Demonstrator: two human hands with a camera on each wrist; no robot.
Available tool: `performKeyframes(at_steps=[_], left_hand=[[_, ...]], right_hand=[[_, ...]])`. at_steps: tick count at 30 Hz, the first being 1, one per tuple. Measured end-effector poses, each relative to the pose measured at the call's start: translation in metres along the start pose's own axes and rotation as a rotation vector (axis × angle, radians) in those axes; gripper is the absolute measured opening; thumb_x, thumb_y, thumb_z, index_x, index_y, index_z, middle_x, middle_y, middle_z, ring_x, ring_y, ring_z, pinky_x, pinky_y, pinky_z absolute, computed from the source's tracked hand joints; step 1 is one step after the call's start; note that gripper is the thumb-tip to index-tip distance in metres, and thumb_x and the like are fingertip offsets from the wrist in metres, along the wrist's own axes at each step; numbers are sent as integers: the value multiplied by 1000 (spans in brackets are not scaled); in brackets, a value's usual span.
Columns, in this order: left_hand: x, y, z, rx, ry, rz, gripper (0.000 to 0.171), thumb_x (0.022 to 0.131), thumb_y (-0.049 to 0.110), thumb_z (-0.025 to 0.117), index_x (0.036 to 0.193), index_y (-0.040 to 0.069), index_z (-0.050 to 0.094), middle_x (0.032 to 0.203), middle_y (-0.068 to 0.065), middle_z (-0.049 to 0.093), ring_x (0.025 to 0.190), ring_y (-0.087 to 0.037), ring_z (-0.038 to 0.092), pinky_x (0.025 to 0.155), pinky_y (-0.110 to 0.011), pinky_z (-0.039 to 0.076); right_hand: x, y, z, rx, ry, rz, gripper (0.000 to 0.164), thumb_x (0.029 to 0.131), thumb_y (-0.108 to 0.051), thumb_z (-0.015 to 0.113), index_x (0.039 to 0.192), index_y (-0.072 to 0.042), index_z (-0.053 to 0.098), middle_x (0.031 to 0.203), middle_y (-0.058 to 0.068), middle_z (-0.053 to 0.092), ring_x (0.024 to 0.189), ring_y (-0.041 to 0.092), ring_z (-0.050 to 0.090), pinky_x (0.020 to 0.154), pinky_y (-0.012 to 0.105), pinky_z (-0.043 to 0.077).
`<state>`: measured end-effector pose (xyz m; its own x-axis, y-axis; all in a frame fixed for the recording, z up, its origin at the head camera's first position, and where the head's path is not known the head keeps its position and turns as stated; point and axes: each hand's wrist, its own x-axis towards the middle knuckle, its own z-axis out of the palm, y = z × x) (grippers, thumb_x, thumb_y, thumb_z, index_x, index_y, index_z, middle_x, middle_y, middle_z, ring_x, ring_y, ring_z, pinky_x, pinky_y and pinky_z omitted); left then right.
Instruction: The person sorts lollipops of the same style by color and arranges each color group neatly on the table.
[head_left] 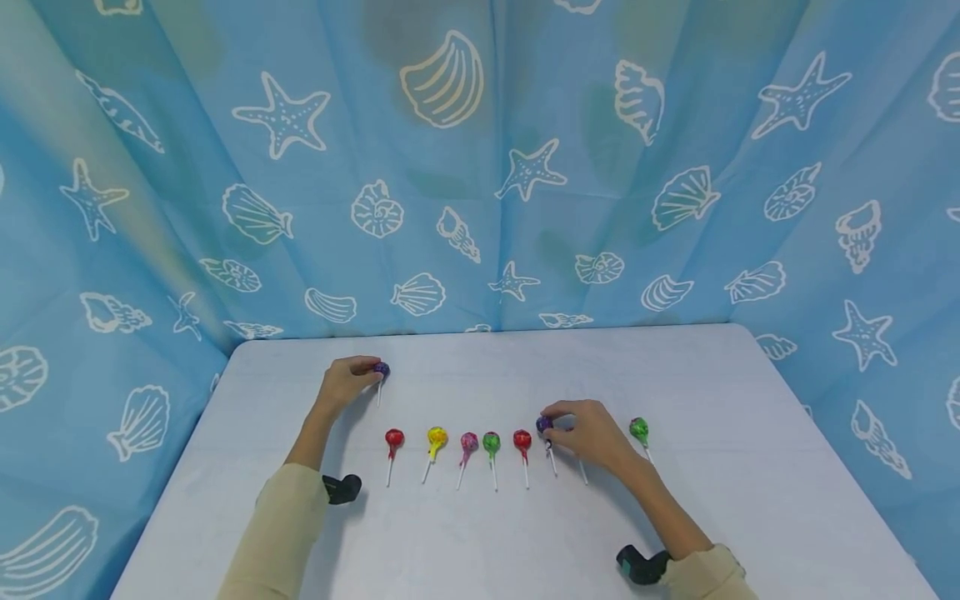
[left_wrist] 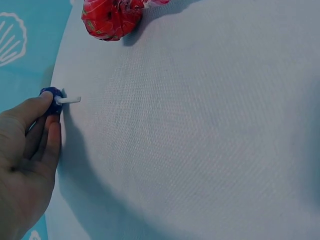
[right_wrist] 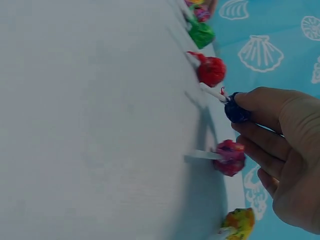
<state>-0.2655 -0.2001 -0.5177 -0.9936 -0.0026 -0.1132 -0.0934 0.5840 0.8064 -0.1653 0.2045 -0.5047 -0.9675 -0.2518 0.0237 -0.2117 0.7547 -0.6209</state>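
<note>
At the far left of the table, my left hand [head_left: 348, 382] pinches a dark purple lollipop [head_left: 382, 369] by its wrapped head, the white stick pointing toward me. My right hand [head_left: 588, 433] holds another dark purple lollipop [right_wrist: 237, 109] between thumb and fingers, at the right part of a row. Left of it in that row lie a red lollipop [head_left: 522, 439], a green one [head_left: 491, 442], a pink one [head_left: 468, 442], a yellow one [head_left: 437, 437] and another red one [head_left: 393, 437]. Beneath the right hand, a pink lollipop [right_wrist: 230, 158] is hidden in the head view except its stick.
A green lollipop [head_left: 639, 430] lies right of my right hand. White cloth covers the table [head_left: 465, 550]. A blue curtain [head_left: 480, 167] with shell and starfish prints hangs behind it. Black wrist devices [head_left: 342, 489] are on both forearms.
</note>
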Motion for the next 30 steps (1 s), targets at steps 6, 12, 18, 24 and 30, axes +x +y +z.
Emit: performKeyframes(at_steps=[6,12,18,24,30], left_hand=[[2,-2,0,-2,3,-1,36,97,12,66,131,-1,63,133,-22,60,126,-38,53,105,-49,42],[0,0,0,-3,2,-3,37,97,12,66,131,-1,62,134,-22,59,127,-39,52,106,-50,41],[-3,3,1,1,3,-27,36,97,11,66,130,-1,62,132,-23,60,126,-39,52,106,-50,41],[-3,4,0,3,5,-27,36,96,10,66,130,-1,63,131,-22,61,125,-38,53,106,-49,42],[-2,4,0,5,5,-15,36,97,11,66,131,-1,63,132,-22,60,126,-39,52,106,-50,41]], right_hand=[[12,-7,-11,34,21,29,31,89,-20,77,119,-13,73,116,5,71,121,31,58,99,53,47],[27,-24,-18,84,56,26,32,89,-22,76,120,-13,73,118,6,71,122,31,58,103,56,43],[44,-43,-16,152,81,-18,32,90,-21,76,120,-12,73,115,5,71,117,29,60,101,56,44],[67,-61,-7,225,99,-64,31,90,-21,77,118,-10,73,112,5,72,111,27,63,97,52,48],[89,-77,7,328,81,-68,31,91,-17,75,119,-6,72,108,6,72,102,23,66,91,39,54]])
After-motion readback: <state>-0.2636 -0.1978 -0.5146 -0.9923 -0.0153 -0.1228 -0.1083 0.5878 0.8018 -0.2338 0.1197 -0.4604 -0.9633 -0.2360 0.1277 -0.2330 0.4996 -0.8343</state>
